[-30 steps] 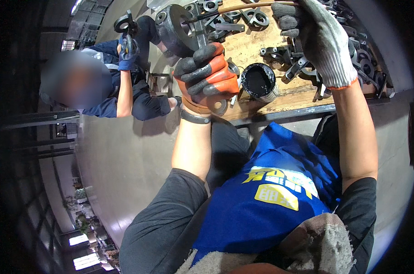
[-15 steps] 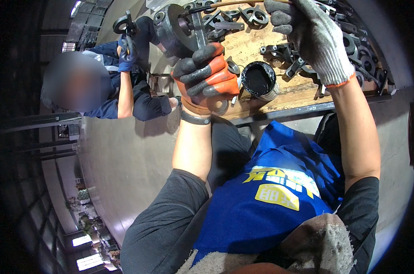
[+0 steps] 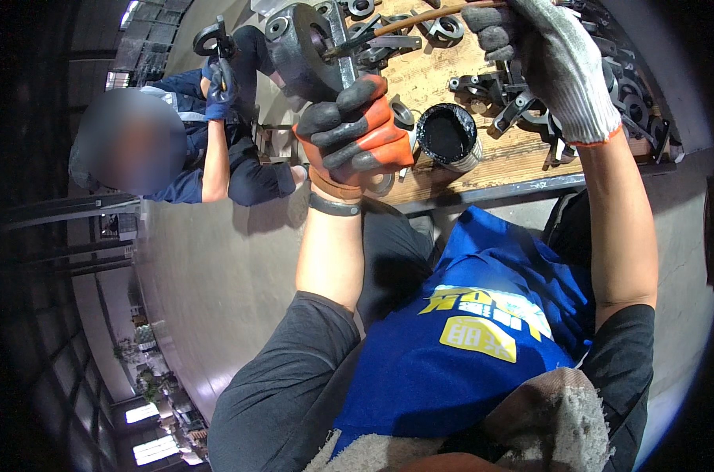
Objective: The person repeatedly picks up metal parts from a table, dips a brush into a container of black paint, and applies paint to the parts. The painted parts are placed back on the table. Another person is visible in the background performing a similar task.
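Note:
My left hand [image 3: 355,130], in an orange and black coated glove, is closed around a heavy black metal part [image 3: 298,59] with a round bore and a flat bar-like edge. It is held up above the left end of the table. My right hand [image 3: 562,71], in a grey-white knit glove, grips a thin paintbrush [image 3: 412,21] with a brown handle. The brush's dark tip reaches to the bore of the part. Below and between my hands stands an open can [image 3: 469,156] of black paint, its rim smeared black.
Several black metal brackets and rings [image 3: 522,102] lie across the wooden table [image 3: 428,75], mostly at the back and right. At the left, a co-worker [image 3: 188,169] in dark blue clothes and gloves holds a similar black ring-shaped part [image 3: 210,39].
The brush tip has come down from the upper edge of the part to its bore. My right hand has shifted slightly right; my left hand and the metal part have barely moved.

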